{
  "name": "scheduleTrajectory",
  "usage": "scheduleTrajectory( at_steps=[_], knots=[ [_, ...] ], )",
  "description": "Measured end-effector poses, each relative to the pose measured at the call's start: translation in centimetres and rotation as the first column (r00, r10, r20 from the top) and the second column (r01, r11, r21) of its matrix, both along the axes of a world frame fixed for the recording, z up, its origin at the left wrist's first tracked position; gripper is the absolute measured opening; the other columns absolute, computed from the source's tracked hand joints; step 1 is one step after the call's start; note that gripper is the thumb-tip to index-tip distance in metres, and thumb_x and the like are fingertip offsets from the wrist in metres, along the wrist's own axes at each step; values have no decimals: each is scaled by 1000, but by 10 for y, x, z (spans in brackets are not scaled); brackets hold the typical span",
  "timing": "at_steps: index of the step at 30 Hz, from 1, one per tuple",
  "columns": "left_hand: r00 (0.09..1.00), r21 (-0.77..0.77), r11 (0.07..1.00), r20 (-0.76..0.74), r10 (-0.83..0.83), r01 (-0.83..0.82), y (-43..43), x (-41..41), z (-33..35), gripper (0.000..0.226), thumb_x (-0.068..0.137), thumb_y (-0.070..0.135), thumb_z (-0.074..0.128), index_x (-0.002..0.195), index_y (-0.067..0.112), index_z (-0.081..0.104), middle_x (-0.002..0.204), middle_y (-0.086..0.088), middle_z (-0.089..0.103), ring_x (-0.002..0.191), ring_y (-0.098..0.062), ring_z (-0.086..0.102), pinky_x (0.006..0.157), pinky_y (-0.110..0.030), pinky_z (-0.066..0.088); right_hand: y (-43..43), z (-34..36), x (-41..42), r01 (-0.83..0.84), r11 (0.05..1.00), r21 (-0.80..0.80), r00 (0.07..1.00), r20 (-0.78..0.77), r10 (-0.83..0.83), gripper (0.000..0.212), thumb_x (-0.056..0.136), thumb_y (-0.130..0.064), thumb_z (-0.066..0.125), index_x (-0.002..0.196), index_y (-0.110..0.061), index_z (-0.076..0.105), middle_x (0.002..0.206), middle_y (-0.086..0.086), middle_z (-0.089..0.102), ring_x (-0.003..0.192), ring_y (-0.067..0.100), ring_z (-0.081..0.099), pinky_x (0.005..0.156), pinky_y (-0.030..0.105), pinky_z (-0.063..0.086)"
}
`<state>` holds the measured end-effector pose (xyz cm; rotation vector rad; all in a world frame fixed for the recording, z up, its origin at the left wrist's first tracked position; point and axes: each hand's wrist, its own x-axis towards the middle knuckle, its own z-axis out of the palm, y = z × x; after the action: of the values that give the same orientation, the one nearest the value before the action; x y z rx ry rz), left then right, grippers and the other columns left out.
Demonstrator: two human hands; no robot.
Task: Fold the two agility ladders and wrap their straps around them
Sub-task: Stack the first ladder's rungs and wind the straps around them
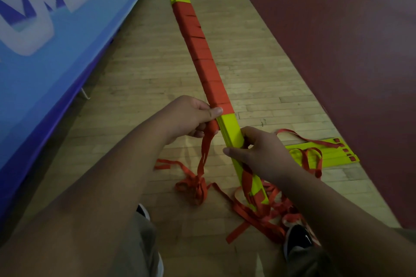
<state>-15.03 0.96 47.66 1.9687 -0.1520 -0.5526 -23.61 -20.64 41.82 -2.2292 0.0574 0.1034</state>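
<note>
- We see the first ladder [231, 128] folded into one long yellow bundle. It is held over the wooden floor [139, 78] and points away from the person, slightly left.
- The red strap [202, 51] is wound turn beside turn around most of the far length. Yellow shows at the far tip and on the near part.
- Left hand [191, 117]: the grip pinches the strap right where the winding ends, with the thumb pressing it on the bundle's edge.
- From that hand the strap hangs down to a tangle [195, 186] on the floor.
- Right hand [258, 153]: the grip is curled round the bare yellow part, just nearer than the left hand.
- The bundle's near end sits among loose straps [258, 216] by the feet. We cannot tell if it touches the floor.
- The second ladder [333, 153] lies flat on the floor to the right of the right hand. Its rungs are gathered side by side with red loops over them, at the edge of a dark red surface [337, 51].
- A blue banner [45, 51] with white letters runs along the left.
- A black shoe [297, 240] is at the bottom right, with straps beside it.
</note>
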Motion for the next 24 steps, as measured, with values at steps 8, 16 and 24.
scheduleTrajectory(
  at_steps=[8,16,24],
  knots=[
    [998,125,991,-4,-57,57,-2,-4,-2,38,111,44,60,107,11,78,91,-7,84,87,-19,81,74,-33,59,2,0,-2,20,989,-147,1000,5,-19,37,86,-57,88,90,-29,63,81,-4,69,75,18,68,70,48,61],
    [995,260,965,73,-64,43,1,-3,-2,42,108,52,62,95,19,85,78,5,82,83,-20,81,91,-43,67,8,1,-6,2,977,-213,1000,-12,-4,46,86,-60,87,94,-30,53,85,-6,64,78,14,62,70,43,56],
    [992,254,966,101,-71,44,0,-3,-2,45,104,61,63,92,24,86,86,4,84,88,-22,82,95,-51,65,8,4,-5,-4,988,-153,999,-47,-3,50,85,-57,90,94,-29,49,84,-4,64,77,17,63,67,43,53]
  ],
)
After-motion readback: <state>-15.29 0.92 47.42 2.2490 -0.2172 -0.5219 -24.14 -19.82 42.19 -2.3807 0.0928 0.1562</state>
